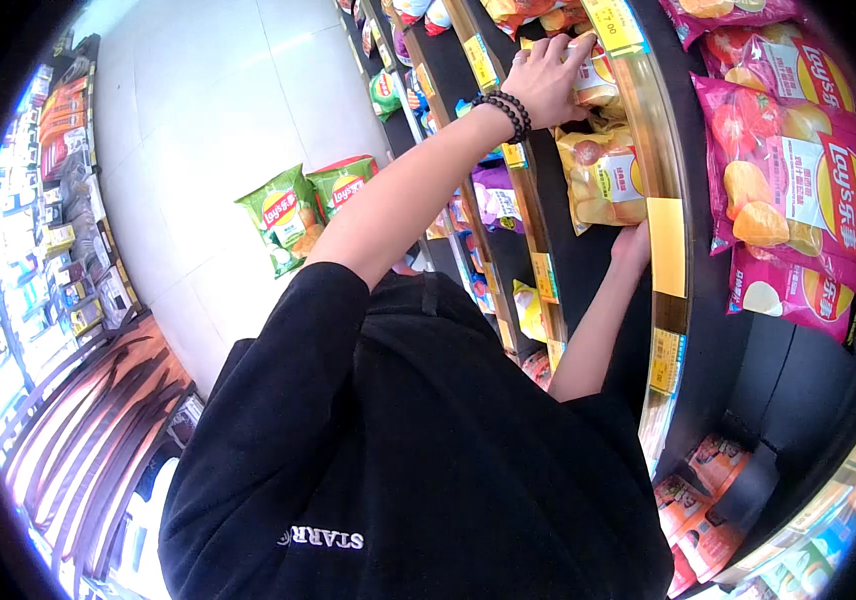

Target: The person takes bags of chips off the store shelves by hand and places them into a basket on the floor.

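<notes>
Two bare hands are at a shelf of yellow crisp bags: the left hand (pixel 548 82) reaches across to the upper bag (pixel 600 86), and the right hand (pixel 632 247) is at the bottom edge of the lower bag (pixel 603 178). The left grip has its fingers extended over the upper bag's face, but whether they pinch the film or only rest on it I cannot tell; the right grip is partly behind the shelf's front rail (pixel 668 250), so its closure cannot be told either. Both bags sit behind that rail, lower bag just beside upper bag, printed faces outward. Handling them well calls for light, flat fingers and pressure at the sealed edges, since the puffed middles would crush what is inside; a palm under the bottom seam while the other hand steadies the top should keep a bag upright and its film from snagging on the rail. As for containers, the bags are sealed pillow packs showing sliced potato in print. On the neighbouring shelf are magenta bags (pixel 798 165), overlapping, and farther down stand red tubs (pixel 716 465), their contents hidden. A purple bag (pixel 497 198) is on another shelf, and a green bag (pixel 286 218) appears to lie on the pale floor (pixel 198 120), touching a second bag (pixel 343 184) with a red edge.
</notes>
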Demonstrator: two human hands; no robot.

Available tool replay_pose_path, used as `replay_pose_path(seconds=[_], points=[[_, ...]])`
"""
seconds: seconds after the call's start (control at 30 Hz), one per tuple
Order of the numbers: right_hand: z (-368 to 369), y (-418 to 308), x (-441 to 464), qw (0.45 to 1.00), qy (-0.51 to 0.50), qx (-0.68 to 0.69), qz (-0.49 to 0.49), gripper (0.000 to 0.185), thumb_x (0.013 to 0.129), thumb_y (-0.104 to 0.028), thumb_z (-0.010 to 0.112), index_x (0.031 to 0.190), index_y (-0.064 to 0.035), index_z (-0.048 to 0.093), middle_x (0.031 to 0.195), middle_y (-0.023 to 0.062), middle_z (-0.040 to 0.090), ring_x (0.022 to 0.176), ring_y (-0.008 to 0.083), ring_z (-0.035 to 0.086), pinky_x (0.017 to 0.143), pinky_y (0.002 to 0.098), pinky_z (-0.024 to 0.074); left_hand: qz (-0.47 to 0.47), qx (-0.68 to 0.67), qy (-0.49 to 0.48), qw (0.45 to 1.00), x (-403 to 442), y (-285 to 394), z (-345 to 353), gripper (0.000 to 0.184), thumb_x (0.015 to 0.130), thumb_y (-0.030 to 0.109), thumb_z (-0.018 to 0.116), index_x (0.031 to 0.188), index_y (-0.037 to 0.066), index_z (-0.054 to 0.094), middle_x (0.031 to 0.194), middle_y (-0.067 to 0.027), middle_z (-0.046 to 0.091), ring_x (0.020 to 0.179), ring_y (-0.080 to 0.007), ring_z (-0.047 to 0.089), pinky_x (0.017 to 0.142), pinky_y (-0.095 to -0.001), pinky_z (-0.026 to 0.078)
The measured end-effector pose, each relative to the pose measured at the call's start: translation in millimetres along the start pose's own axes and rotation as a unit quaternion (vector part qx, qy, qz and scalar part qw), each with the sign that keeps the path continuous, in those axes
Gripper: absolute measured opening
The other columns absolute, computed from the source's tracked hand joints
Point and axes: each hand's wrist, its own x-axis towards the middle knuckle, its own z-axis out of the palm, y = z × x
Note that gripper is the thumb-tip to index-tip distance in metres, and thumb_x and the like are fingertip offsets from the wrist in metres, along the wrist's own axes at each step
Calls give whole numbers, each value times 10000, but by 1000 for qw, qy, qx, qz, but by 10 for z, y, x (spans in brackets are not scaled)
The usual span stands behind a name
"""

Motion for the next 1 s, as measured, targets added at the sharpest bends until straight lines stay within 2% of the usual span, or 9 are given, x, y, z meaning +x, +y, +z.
replay_pose_path(seconds=[0.13, 0.27, 0.47, 0.57, 0.6, 0.73, 0.83, 0.87, 1.0], points=[[61, -69, -283, 998, 2, -48, -27, 518, 945, -289, 570, 1368, -46, 396, 1353, 99, 474, 1259, 219, 449, 1052, 403, 371, 17, -18, 25, 999, -110, -28, 76, 1035, 645, 288, 822, 1464, 141, 206, 1445, -284, 265, 1349, -461, 257, 1071, -534, 310], [133, -79, -512, 998, 20, -56, -23, 563, 907, -231, 642, 1378, -67, 381, 1348, 96, 481, 1246, 221, 463, 1045, 418, 363, -16, -23, 67, 997, -399, 170, -37, 850, 701, 227, 770, 1410, 96, 320, 1444, -225, 277, 1346, -421, 260, 1097, -476, 311], [172, -20, -597, 996, 4, -63, -63, 532, 924, -165, 613, 1379, -41, 366, 1344, 131, 475, 1225, 230, 485, 1022, 404, 403, 45, -142, 15, 989, -1113, 651, 74, 634, 713, 66, 651, 1310, 24, 439, 1281, -217, 484, 1197, -381, 484, 1028, -436, 403], [210, -83, -582, 998, -5, -34, -58, 538, 936, -208, 596, 1386, -36, 356, 1356, 135, 460, 1224, 226, 485, 1022, 401, 408, 47, -119, -18, 992, -1313, 771, 79, 663, 739, 93, 659, 1340, 8, 390, 1373, -241, 402, 1295, -380, 396, 1058, -439, 375], [182, -80, -546, 997, -22, -45, -57, 556, 968, -346, 514, 1393, -30, 346, 1381, 131, 438, 1248, 241, 463, 1049, 422, 378, 47, -107, -34, 993, -1346, 771, 75, 672, 746, 92, 658, 1352, 18, 376, 1392, -247, 371, 1320, -383, 362, 1064, -437, 368], [11, -61, -412, 984, -89, 147, 52, 617, 977, -502, 338, 1413, -65, 345, 1431, 123, 405, 1333, 281, 371, 1121, 457, 277, 55, -93, -62, 992, -1437, 760, 38, 668, 751, 87, 657, 1353, 31, 374, 1392, -234, 368, 1327, -370, 356, 1064, -431, 368], [-152, 106, -235, 964, -120, 207, 116, 535, 987, -407, 351, 1404, -72, 369, 1426, 124, 419, 1329, 281, 384, 1118, 454, 292, 61, -110, -68, 990, -1455, 722, -28, 649, 746, 80, 653, 1337, 45, 389, 1357, -220, 401, 1306, -367, 384, 1047, -434, 384], [-203, 157, -163, 969, -117, 178, 122, 464, 982, -280, 384, 1392, -63, 385, 1408, 115, 443, 1309, 265, 412, 1105, 434, 323, 57, -111, -51, 991, -1463, 726, -48, 578, 748, 72, 641, 1289, 45, 440, 1292, -194, 460, 1257, -353, 434, 1014, -431, 411], [-387, 238, 90, 980, -139, 59, 130, 455, 958, -168, 449, 1394, -60, 380, 1395, 103, 455, 1290, 230, 434, 1095, 392, 345, 42, -227, -65, 971, -1713, 579, -404, 440, 771, 71, 613, 1199, 25, 520, 1186, -164, 531, 1133, -326, 518, 954, -417, 447]])
